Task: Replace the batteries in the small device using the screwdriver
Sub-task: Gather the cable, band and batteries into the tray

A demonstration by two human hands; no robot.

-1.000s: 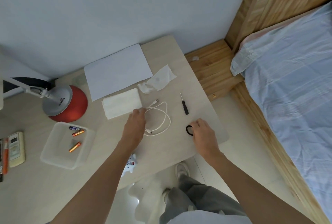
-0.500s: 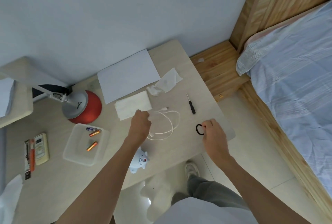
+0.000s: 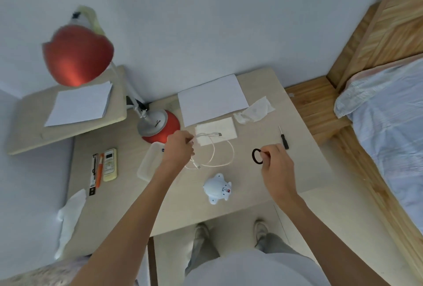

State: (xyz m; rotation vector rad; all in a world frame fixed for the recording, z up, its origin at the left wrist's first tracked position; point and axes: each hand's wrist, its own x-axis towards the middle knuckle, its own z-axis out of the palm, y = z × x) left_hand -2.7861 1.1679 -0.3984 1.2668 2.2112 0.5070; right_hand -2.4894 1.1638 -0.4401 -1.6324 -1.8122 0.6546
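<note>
A small pale-blue animal-shaped device (image 3: 217, 188) lies on the desk (image 3: 263, 185) near its front edge, between my arms. The black-handled screwdriver (image 3: 283, 138) lies to the right, just beyond my right hand. My right hand (image 3: 275, 162) pinches a black elastic ring (image 3: 256, 156) and holds it above the desk. My left hand (image 3: 179, 148) grips a looped white cable (image 3: 215, 150) and holds it up over the desk. A clear plastic tray (image 3: 148, 164) lies under my left hand, and its contents are mostly hidden.
A red desk lamp (image 3: 158, 125) stands behind the tray. White paper (image 3: 211, 99), a folded tissue (image 3: 216, 131) and a crumpled tissue (image 3: 254, 110) lie at the back. A remote (image 3: 110, 164) and pens (image 3: 96, 173) sit left. A bed (image 3: 389, 114) is at the right.
Both hands have lifted and shifted: the left raised the white cable, the right picked the black ring off the desk. The view has tilted, bringing the device and lamp head into sight.
</note>
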